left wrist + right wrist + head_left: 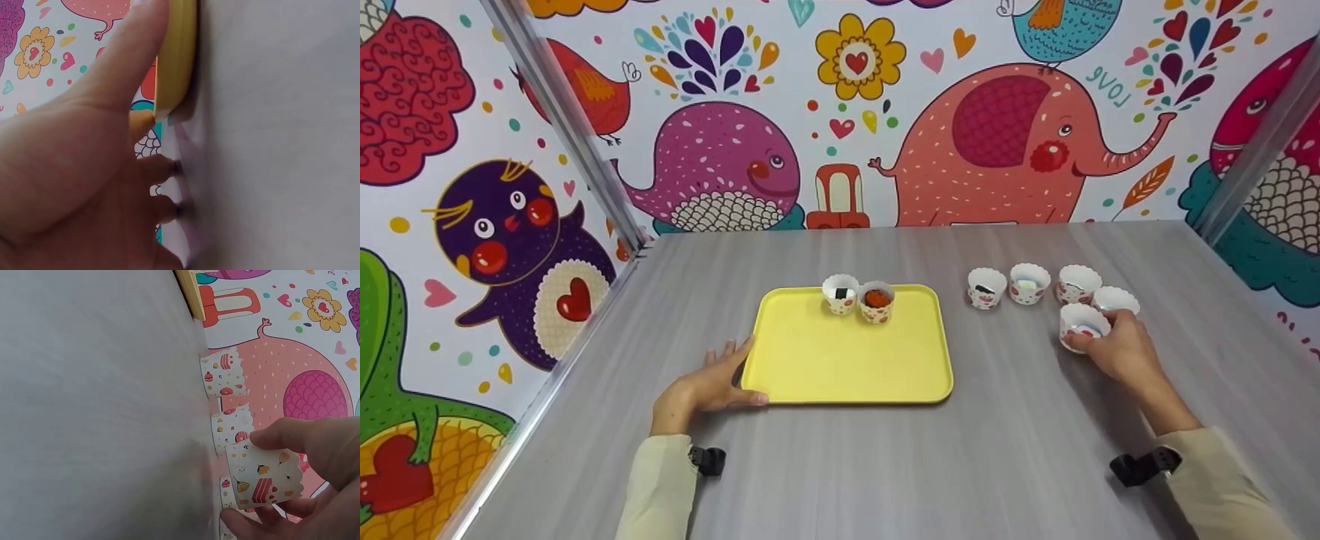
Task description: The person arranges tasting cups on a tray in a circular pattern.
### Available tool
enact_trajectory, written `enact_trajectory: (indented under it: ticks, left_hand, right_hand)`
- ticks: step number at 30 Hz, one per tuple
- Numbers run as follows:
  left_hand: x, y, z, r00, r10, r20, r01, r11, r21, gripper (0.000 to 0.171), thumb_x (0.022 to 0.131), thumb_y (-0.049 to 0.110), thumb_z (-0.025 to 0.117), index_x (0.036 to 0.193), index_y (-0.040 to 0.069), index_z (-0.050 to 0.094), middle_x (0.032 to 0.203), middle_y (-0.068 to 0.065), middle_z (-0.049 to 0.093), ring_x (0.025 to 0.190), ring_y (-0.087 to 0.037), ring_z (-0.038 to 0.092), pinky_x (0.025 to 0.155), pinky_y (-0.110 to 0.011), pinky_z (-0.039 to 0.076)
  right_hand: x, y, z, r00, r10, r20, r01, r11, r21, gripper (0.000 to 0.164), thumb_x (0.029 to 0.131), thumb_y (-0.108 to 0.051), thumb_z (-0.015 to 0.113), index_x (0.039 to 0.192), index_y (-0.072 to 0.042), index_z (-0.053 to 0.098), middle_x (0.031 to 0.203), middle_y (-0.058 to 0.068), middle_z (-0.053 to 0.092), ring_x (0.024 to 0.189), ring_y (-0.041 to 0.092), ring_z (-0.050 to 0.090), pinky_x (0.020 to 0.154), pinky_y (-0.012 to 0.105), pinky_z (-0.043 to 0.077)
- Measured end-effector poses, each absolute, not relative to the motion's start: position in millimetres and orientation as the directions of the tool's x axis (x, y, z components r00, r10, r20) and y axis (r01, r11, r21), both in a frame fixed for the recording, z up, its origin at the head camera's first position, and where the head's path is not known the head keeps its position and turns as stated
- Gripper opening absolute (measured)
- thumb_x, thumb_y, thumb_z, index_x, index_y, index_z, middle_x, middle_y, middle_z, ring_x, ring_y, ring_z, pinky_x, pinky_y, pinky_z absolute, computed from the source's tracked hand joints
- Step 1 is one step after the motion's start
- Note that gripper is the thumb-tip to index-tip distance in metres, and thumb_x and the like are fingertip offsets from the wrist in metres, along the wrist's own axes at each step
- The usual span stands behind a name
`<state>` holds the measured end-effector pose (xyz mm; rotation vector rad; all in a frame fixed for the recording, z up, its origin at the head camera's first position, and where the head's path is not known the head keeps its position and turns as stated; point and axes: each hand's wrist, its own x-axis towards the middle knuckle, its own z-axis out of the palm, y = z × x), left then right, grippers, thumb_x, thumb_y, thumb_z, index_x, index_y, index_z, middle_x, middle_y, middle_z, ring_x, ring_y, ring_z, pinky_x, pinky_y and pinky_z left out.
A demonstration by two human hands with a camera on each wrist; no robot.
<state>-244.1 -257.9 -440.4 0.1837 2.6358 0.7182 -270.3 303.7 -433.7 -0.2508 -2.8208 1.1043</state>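
Observation:
The left hand (709, 386) rests at the near left corner of a yellow tray (847, 360), its thumb along the front rim and its fingers spread by the left side. Two patterned paper baking cups stand at the tray's back edge: one cup (840, 304) with a black-and-white piece inside, the other cup (876, 311) with something orange-red. At the right, the right hand (1125, 349) pinches a paper cup (264, 475) between thumb and fingers; something partly red shows inside it. Just behind it are two more cups, a cup (1078, 281) and a partly hidden cup (1117, 298).
Between the tray and the right-hand group stand a paper cup (985, 296) with a dark piece and a paper cup (1027, 289) with a pale greenish piece. A grey table (885, 472) bears everything. Cartoon-printed walls (847, 150) and metal posts (577, 127) enclose its back and left.

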Motion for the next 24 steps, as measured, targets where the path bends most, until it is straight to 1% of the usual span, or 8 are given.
enact_trajectory:
  ticks: [7, 11, 16, 20, 24]
  left_hand:
    - [-243.3, -257.9, -440.2, -0.911, 0.218, -0.351, 0.006, 0.857, 0.515, 0.116, 0.080, 0.050, 0.080, 0.163, 0.014, 0.007, 0.164, -0.034, -0.001, 0.147, -0.060, -0.008, 0.116, -0.075, 0.006]
    - [-243.0, -258.4, -440.9, -0.907, 0.221, -0.358, 0.008, 0.860, 0.511, 0.116, 0.081, 0.051, 0.079, 0.163, 0.013, 0.006, 0.164, -0.034, -0.002, 0.147, -0.061, -0.008, 0.116, -0.075, 0.006]
    - [-243.0, -259.3, -441.6, -0.907, 0.229, -0.355, 0.021, 0.863, 0.505, 0.116, 0.081, 0.052, 0.078, 0.162, 0.011, 0.006, 0.162, -0.037, 0.001, 0.146, -0.064, -0.005, 0.115, -0.076, 0.007]
    - [-243.6, -258.9, -441.5, -0.908, 0.221, -0.355, 0.015, 0.866, 0.500, 0.116, 0.081, 0.053, 0.079, 0.163, 0.012, 0.006, 0.163, -0.036, 0.001, 0.146, -0.063, -0.004, 0.116, -0.076, 0.007]
    - [-244.3, -258.4, -441.2, -0.908, 0.214, -0.359, 0.008, 0.867, 0.499, 0.117, 0.081, 0.053, 0.079, 0.163, 0.012, 0.006, 0.163, -0.035, 0.001, 0.147, -0.062, -0.004, 0.116, -0.075, 0.007]
  right_hand:
    - [-270.4, 287.1, -422.2, -0.985, 0.172, 0.018, 0.108, 0.694, -0.712, 0.077, 0.087, -0.024, 0.074, 0.136, 0.021, 0.036, 0.129, 0.039, 0.049, 0.108, 0.046, 0.050, 0.094, 0.055, 0.043]
    - [-269.1, 277.7, -418.3, -0.988, 0.155, 0.026, 0.088, 0.684, -0.724, 0.078, 0.087, -0.023, 0.074, 0.139, 0.020, 0.035, 0.131, 0.038, 0.048, 0.111, 0.046, 0.050, 0.096, 0.055, 0.043]
    - [-267.0, 267.2, -412.4, -0.990, 0.138, 0.000, 0.096, 0.689, -0.719, 0.082, 0.087, -0.027, 0.074, 0.142, 0.016, 0.031, 0.136, 0.039, 0.046, 0.116, 0.046, 0.050, 0.097, 0.055, 0.044]
    - [-266.6, 257.9, -407.0, -0.993, 0.114, -0.019, 0.092, 0.687, -0.721, 0.084, 0.088, -0.029, 0.073, 0.145, 0.014, 0.029, 0.140, 0.037, 0.044, 0.120, 0.046, 0.049, 0.101, 0.057, 0.043]
    - [-267.7, 249.9, -402.3, -0.995, 0.092, -0.027, 0.083, 0.681, -0.727, 0.085, 0.088, -0.029, 0.074, 0.146, 0.013, 0.029, 0.141, 0.035, 0.044, 0.121, 0.044, 0.048, 0.103, 0.058, 0.042]
